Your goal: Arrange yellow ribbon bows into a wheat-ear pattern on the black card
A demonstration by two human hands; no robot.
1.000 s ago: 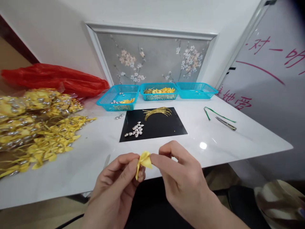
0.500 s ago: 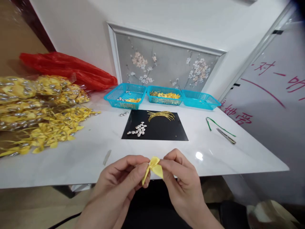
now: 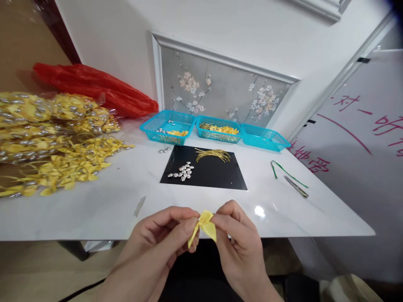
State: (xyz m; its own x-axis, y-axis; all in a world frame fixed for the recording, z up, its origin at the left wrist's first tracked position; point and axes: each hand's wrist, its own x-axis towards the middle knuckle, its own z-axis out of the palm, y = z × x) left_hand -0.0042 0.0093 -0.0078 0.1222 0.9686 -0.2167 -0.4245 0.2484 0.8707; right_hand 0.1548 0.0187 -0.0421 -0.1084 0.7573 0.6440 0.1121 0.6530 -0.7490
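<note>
Grasps yellow bow (image 3: 208,228) close to its knot, between thumb and fingers of left hand (image 3: 163,241); pinches its other side in fingertips of right hand (image 3: 241,239). Holds bow between both hands, in view at near edge of white table (image 3: 94,214). Beyond, on table: black mat (image 3: 210,174), with silver beads (image 3: 185,170) clustered toward left and gold strands (image 3: 214,155) along far side. Behind mat: row of three blue baskets (image 3: 266,144). To left: heap of yellow ribbon pieces (image 3: 75,165). To right: green string (image 3: 289,174) near pointed metal tool (image 3: 296,186).
</note>
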